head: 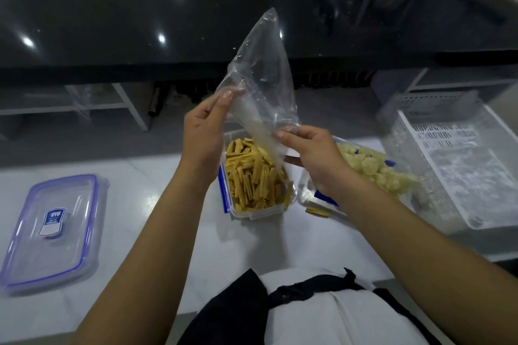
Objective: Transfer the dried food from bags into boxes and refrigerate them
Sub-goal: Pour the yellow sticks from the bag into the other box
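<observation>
Now box full of yellow sticks

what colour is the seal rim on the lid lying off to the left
Blue, running round the clear plastic lid, seen best in the head view.

Home kitchen, glossy black countertop, white tiled floor, plastic storage boxes

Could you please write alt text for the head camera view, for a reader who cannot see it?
Both hands, left hand and right hand, pinch an emptied clear plastic bag above an open box full of yellow dried sticks. A blue-rimmed lid lies to the left; a bag of pale round pieces lies to the right.
</observation>
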